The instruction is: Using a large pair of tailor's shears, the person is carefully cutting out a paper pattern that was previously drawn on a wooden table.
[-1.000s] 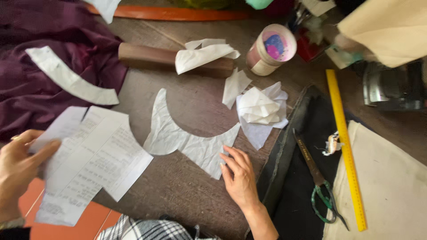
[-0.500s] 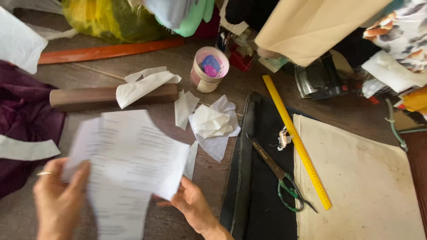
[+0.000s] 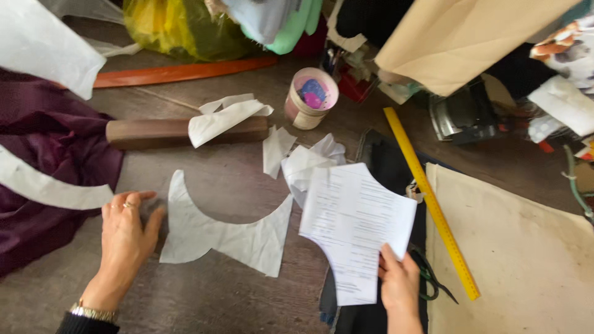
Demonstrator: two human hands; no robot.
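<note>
My right hand (image 3: 400, 286) grips the lower edge of a printed paper pattern piece (image 3: 356, 226) and holds it over the black cloth (image 3: 383, 167). My left hand (image 3: 127, 235) lies flat on the table, fingers spread, its thumb touching the left edge of a curved white fabric piece (image 3: 229, 232). That crescent-shaped piece lies flat on the brown table (image 3: 235, 179) between my two hands. A gold watch shows on my left wrist.
Dark purple cloth (image 3: 43, 161) with a white strip (image 3: 49, 188) covers the left. A brown wooden block (image 3: 167, 132), paper scraps (image 3: 303, 161), a small tub (image 3: 311, 97), a yellow ruler (image 3: 430, 201), green-handled scissors (image 3: 433, 281) and beige cloth (image 3: 513, 247) lie around.
The printed paper went from both hands at the left to my right hand alone at the right. My left hand let go and came down beside the uncovered white fabric piece.
</note>
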